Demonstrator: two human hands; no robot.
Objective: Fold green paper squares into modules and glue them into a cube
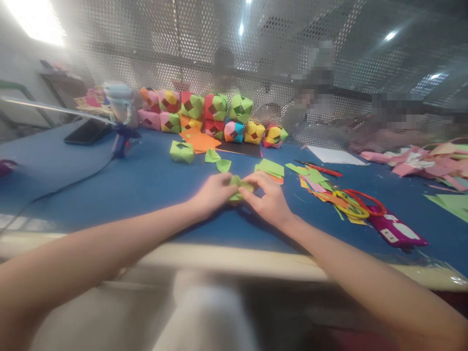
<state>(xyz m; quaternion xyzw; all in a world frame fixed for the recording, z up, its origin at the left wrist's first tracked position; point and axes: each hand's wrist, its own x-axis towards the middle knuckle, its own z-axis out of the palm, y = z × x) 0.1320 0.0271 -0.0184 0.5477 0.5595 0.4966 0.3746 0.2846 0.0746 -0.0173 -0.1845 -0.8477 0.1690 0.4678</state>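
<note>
Both of my hands meet near the front middle of the blue table, with a green folded-paper piece (pixel 237 187) between them. My left hand (pixel 214 196) grips its left side, the fingers curled round it. On the other side my right hand (pixel 269 199) pinches the piece between thumb and fingers. My fingers hide much of the paper. Just beyond lie two small green folded units (pixel 218 161). A finished-looking green origami cube (pixel 182 151) sits farther left. Close to my right hand is a stack of green and orange paper squares (pixel 270 168).
Colourful origami cubes (pixel 215 107) stand stacked at the back. A blue glue gun (pixel 120 139), a cup (pixel 119 97) and a dark phone (pixel 87 131) are left. Paper strips (pixel 314 183), scissors (pixel 351 204) and a purple case (pixel 397 229) lie right. Pink paper (pixel 420 161) is heaped far right.
</note>
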